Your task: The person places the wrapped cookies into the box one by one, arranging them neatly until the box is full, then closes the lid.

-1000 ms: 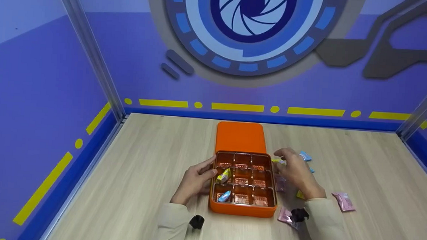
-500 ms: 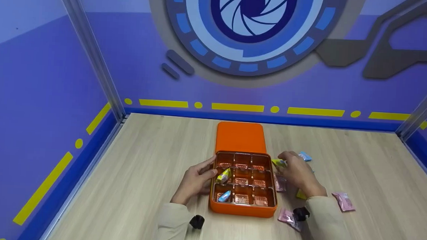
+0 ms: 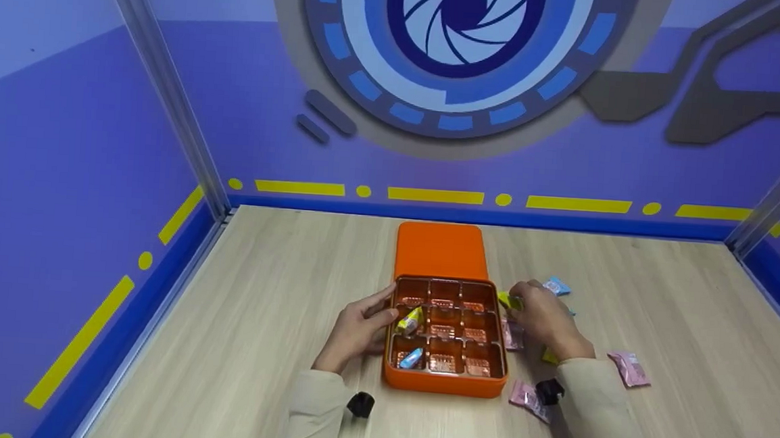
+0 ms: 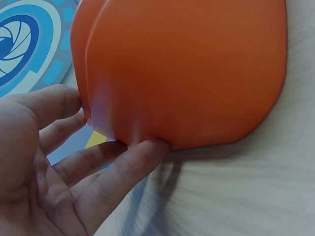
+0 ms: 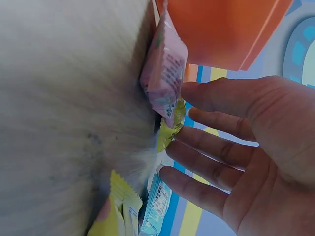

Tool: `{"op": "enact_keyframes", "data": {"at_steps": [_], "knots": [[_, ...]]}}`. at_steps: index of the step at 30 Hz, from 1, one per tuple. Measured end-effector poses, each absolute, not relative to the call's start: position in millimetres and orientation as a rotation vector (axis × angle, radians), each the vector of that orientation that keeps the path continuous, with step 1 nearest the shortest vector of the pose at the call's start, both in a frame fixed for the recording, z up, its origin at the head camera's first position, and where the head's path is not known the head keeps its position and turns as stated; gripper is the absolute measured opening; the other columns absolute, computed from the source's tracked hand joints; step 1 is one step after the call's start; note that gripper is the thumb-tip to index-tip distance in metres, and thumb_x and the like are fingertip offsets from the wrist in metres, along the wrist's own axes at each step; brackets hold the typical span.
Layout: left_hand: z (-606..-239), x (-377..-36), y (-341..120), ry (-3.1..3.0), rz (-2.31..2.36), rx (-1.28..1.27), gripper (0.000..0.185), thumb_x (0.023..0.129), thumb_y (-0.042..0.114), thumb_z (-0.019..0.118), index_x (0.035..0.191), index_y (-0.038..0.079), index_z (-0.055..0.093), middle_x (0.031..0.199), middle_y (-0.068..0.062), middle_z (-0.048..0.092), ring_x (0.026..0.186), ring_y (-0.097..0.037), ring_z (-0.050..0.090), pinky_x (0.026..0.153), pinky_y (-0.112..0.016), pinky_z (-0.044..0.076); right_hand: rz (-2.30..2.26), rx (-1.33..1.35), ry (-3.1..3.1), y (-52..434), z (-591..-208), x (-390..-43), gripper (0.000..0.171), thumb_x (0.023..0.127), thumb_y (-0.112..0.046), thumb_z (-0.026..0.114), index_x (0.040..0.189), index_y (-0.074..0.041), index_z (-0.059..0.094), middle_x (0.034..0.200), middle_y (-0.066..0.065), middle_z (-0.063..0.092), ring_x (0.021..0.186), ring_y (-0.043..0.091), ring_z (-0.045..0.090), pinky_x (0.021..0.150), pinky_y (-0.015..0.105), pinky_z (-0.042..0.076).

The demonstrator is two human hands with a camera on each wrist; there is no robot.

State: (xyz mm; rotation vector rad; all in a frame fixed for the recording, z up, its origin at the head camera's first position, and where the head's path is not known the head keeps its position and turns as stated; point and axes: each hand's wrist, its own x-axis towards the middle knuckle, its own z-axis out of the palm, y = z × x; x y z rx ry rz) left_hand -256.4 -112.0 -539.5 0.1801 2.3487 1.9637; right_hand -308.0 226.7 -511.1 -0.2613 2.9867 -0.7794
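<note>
An open orange box [image 3: 444,385] with a nine-compartment insert stands mid-table. A yellow-wrapped candy [image 3: 410,321] lies in its middle-left compartment and a blue-wrapped candy [image 3: 410,358] in the front-left one. My left hand [image 3: 356,329] rests against the box's left side, thumb at the rim, fingertips touching the outer wall in the left wrist view. Right of the box, my right hand [image 3: 546,320] pinches another yellow-wrapped candy [image 5: 172,129] low over the table; its fingers partly hide it. A pink-wrapped candy [image 5: 166,69] lies close by, beside the box wall.
The orange lid [image 3: 441,249] lies behind the box. Blue candies [image 3: 556,286] are behind my right hand, a yellow one [image 5: 123,209] under its wrist. Pink candies lie near the front [image 3: 529,400] and farther right [image 3: 630,368]. Printed panels [image 3: 380,157] wall the table.
My right hand has lowered its fingers and closed them on the yellow candy, which has shifted slightly toward me. The left hand and box stay in place.
</note>
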Motion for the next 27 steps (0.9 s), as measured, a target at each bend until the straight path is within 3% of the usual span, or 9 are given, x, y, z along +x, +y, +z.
{"op": "enact_keyframes", "data": {"at_steps": [10,18,27], "knots": [[-538.5,-253.9,-113.5,2.342,1.952,0.188,0.054,0.107,0.028,0.068,0.158,0.023,0.054,0.157,-0.019,0.052,0.133,-0.037,0.06,0.089,-0.046,0.061,-0.747,-0.291,3.006,224.7,-514.4,-309.4,0.034,0.098,-0.004,0.074,0.129,0.009,0.068,0.121,0.025,0.065,0.108,0.041,0.066,0.098,0.059,0.054],[-538.1,-255.0,-112.9,2.348,1.982,0.224,0.052,0.106,0.023,0.069,0.157,0.02,0.056,0.154,-0.017,0.055,0.131,-0.031,0.062,0.102,-0.044,0.055,-0.719,-0.354,3.022,225.2,-516.0,-311.9,0.033,0.093,0.001,0.077,0.124,0.012,0.068,0.111,0.024,0.065,0.1,0.038,0.066,0.092,0.057,0.057],[-539.0,-255.3,-112.7,2.37,1.958,0.214,0.052,0.106,0.024,0.069,0.157,0.02,0.056,0.154,-0.017,0.056,0.133,-0.032,0.06,0.107,-0.046,0.052,-0.754,-0.379,3.027,225.7,-515.3,-313.2,0.033,0.089,0.006,0.075,0.121,0.014,0.068,0.109,0.026,0.066,0.098,0.039,0.066,0.091,0.057,0.057]]}}
